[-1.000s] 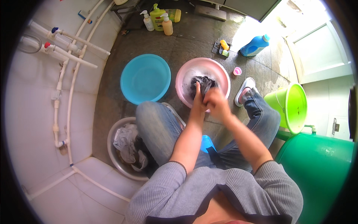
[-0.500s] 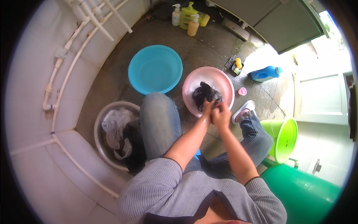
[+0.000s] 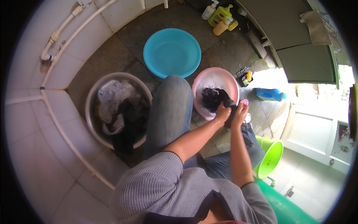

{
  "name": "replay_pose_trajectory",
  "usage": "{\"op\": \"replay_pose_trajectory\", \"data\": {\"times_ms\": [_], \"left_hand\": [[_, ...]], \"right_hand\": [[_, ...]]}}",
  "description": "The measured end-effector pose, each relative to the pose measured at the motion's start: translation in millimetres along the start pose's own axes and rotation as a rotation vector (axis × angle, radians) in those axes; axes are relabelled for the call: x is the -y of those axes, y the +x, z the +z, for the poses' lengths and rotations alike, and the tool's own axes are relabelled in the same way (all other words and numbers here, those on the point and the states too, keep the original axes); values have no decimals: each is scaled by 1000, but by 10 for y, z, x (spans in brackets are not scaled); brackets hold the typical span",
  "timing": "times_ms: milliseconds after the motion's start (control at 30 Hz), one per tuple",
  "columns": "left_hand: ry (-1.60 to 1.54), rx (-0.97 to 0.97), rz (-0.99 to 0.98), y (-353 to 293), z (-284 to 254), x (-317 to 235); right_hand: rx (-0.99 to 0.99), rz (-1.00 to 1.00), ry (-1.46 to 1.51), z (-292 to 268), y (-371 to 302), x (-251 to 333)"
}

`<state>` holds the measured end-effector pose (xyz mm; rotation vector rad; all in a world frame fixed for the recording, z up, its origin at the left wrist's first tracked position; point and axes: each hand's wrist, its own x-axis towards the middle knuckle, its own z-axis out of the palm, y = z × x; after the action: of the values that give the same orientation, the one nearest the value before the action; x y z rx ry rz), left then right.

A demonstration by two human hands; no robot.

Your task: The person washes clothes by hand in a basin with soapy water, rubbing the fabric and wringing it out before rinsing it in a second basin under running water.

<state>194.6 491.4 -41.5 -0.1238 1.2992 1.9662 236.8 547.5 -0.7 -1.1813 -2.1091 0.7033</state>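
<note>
Metal basin (image 3: 90, 121) of clothes (image 3: 125, 108) beside the left knee (image 3: 173, 87), left hand (image 3: 223, 113) clamped on a dark cloth (image 3: 212, 99), right hand (image 3: 239, 116) against the cloth's near end, its grip unclear, cloth reaching over the near right rim of the pink basin (image 3: 229, 79) into suds (image 3: 200, 90), blue basin (image 3: 172, 54) beyond

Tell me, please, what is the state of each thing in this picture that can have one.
Pink basin: upright, whitish suds inside
Black cloth: bunched, partly in the pink basin
Left hand: fingers closed on the cloth
Right hand: against the cloth, grip unclear
Blue basin: upright, uncovered
Metal basin: uncovered, holding pale and dark fabric
Blue bottle: capped
Green bucket: uncovered
</note>
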Motion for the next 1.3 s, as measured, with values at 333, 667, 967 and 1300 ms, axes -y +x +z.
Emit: {"op": "replay_pose_trajectory", "data": {"times_ms": [333,667,967,1300], "left_hand": [[629,207,273,-235,263,-554],[667,418,635,-302,216,-1339],[198,-18,381,417,-295,-725],[296,-56,-508,221,-192,-328]], "right_hand": [[382,40,323,-16,-14,-1301],[171,-556,77,-174,644,-196],[259,-282,77,-421,884,510],[228,-7,-141,-184,788,-43]]}}
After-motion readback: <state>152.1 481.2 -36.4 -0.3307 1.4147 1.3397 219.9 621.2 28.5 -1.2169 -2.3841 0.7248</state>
